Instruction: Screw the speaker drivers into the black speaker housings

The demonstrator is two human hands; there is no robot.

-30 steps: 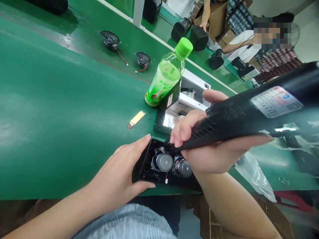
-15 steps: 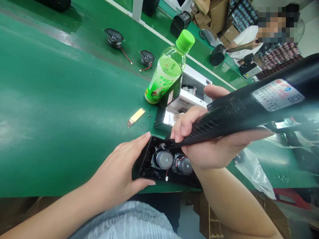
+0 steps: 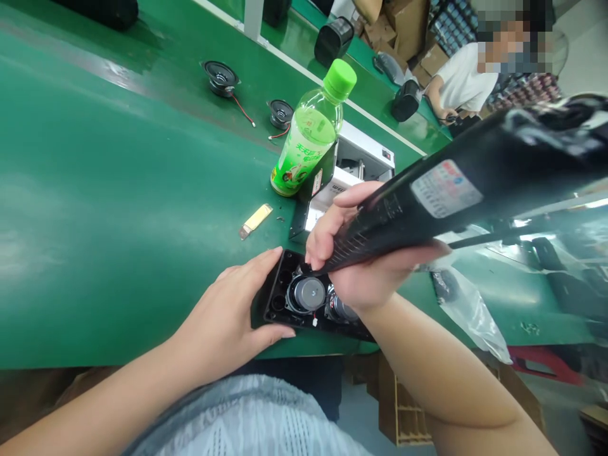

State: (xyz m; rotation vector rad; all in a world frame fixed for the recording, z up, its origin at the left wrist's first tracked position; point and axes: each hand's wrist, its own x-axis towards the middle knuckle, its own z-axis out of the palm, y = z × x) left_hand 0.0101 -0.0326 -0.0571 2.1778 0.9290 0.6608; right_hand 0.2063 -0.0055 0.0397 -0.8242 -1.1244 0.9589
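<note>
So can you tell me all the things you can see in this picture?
green workbench belt: 1, green, under nearly everything
open rectangular black plastic speaker box: 1, black, on the belt
round speaker parts with silver caps: 2, silver and black, inside the box
small round black speakers with red wires: 2, black, on the belt left of the bottle
clear plastic bottle with a green cap: 1, green, standing on the belt
flat yellow strip: 1, pale yellow, on the belt
boxy white machine: 1, white, beside the bottle
black speaker cabinets: several, black, farther along
clear plastic bag: 1, clear, right of the box
brown cardboard boxes: several, brown, far back
co-worker in a white shirt: 1, white, far back
long black electric screwdriver: 1, black, in the right hand
left hand: 1, holding the box
right hand: 1, gripping the screwdriver
</note>
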